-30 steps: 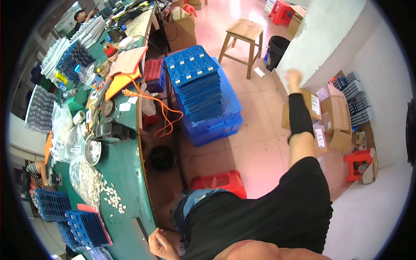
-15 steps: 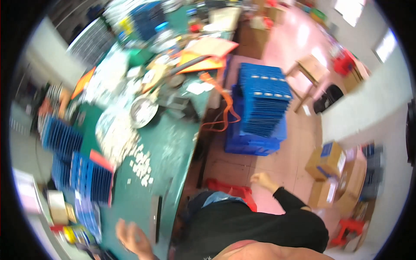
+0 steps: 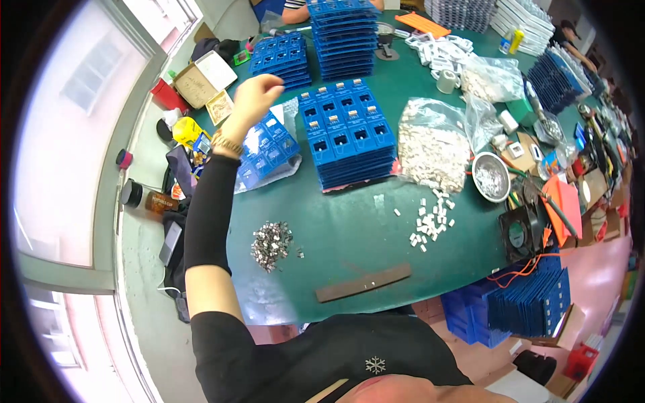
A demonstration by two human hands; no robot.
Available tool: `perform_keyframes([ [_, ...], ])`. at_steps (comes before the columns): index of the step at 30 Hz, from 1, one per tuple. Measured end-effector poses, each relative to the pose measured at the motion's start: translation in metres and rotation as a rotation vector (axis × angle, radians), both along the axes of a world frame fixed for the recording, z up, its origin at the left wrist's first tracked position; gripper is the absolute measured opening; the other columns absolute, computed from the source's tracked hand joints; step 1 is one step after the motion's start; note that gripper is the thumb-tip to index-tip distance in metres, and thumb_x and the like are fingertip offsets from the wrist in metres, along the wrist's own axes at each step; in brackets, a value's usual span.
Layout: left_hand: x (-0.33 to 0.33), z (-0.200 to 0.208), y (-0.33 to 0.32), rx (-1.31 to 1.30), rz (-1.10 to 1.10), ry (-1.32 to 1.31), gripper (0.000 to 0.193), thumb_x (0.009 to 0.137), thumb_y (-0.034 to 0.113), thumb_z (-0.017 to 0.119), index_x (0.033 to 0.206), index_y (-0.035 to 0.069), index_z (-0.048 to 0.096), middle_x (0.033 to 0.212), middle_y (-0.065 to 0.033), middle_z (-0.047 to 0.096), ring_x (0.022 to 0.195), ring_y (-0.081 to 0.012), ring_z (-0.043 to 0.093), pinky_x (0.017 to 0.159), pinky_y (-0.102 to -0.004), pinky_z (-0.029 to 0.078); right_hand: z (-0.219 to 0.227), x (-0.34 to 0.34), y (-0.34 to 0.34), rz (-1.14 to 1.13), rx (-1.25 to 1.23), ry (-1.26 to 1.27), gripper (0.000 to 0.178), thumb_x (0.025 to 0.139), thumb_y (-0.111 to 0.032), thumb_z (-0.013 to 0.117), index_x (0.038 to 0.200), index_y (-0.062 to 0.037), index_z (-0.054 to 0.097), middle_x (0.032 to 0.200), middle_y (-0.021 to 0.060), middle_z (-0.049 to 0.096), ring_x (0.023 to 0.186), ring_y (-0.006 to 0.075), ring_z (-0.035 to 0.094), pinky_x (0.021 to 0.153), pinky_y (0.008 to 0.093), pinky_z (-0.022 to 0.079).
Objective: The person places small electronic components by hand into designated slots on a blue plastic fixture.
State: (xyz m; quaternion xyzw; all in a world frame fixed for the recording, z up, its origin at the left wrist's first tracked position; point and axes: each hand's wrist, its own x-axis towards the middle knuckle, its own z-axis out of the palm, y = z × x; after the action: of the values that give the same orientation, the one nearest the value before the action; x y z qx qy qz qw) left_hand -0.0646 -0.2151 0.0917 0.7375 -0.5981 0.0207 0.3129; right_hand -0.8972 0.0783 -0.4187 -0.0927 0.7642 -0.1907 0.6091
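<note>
My left hand (image 3: 255, 99) is raised over the far left part of the green table (image 3: 349, 242), at the end of an outstretched arm in a black sleeve, with a bracelet at the wrist. Its fingers curl inward, and whatever may be in them is hidden. Close by it are blue panels in clear plastic wrap (image 3: 270, 149) and a low stack of blue panels (image 3: 279, 59). To its right stands a tall stack of blue panels (image 3: 349, 138) with square cut-outs. My right hand is out of view.
Small metal parts (image 3: 271, 245) lie in a heap near left, white pieces (image 3: 433, 218) at right. A flat brown bar (image 3: 363, 283) rests near the front edge. Beyond are a bag of white parts (image 3: 433, 148), a metal bowl (image 3: 491, 177), a small fan (image 3: 517, 233) and an open box (image 3: 196, 86).
The view has swung left, toward the window side. My left hand, earlier spread low over the table, now reaches far out with curled fingers. My right hand has gone out of view.
</note>
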Motion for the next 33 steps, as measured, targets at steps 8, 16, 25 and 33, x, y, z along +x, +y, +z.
perform_keyframes([
  [8, 0.013, -0.023, -0.082, 0.374, -0.162, -0.008, 0.031, 0.084, 0.026, 0.072, 0.099, -0.002, 0.072, 0.091, -0.0141, 0.071, 0.080, -0.0219, 0.067, 0.075, -0.0322, 0.052, 0.078, 0.105, -0.084, 0.245, -0.270, 0.063, 0.008, 0.091, -0.017, 0.056, 0.091, -0.0098, 0.059, 0.075, 0.0048, 0.063, 0.055, 0.0154, 0.058, 0.048, 0.0273, 0.045],
  [16, 0.008, -0.009, -0.101, 0.492, -0.236, 0.056, 0.021, 0.081, 0.021, 0.074, 0.089, 0.002, 0.076, 0.081, -0.0097, 0.071, 0.075, -0.0181, 0.065, 0.073, -0.0304, 0.051, 0.023, 0.083, -0.033, 0.600, -0.090, -0.092, 0.008, 0.092, -0.015, 0.060, 0.096, -0.0085, 0.063, 0.083, 0.0039, 0.065, 0.073, 0.0171, 0.064, 0.060, 0.0319, 0.049],
  [25, 0.006, -0.015, -0.105, 0.498, -0.237, 0.020, 0.017, 0.078, 0.016, 0.072, 0.087, 0.002, 0.075, 0.076, -0.0097, 0.070, 0.069, -0.0164, 0.066, 0.069, -0.0287, 0.052, 0.030, 0.027, -0.033, 0.208, -0.044, 0.004, 0.017, 0.093, -0.023, 0.050, 0.101, -0.0125, 0.060, 0.078, 0.0046, 0.063, 0.060, 0.0169, 0.059, 0.052, 0.0289, 0.043],
  [33, 0.006, -0.014, -0.108, 0.290, -0.129, 0.178, 0.017, 0.077, 0.016, 0.068, 0.083, -0.001, 0.070, 0.072, -0.0066, 0.069, 0.069, -0.0118, 0.068, 0.061, -0.0248, 0.052, 0.049, 0.067, -0.056, 0.333, -0.077, -0.130, 0.015, 0.086, -0.015, 0.053, 0.098, -0.0117, 0.061, 0.079, 0.0050, 0.064, 0.063, 0.0172, 0.062, 0.054, 0.0321, 0.045],
])
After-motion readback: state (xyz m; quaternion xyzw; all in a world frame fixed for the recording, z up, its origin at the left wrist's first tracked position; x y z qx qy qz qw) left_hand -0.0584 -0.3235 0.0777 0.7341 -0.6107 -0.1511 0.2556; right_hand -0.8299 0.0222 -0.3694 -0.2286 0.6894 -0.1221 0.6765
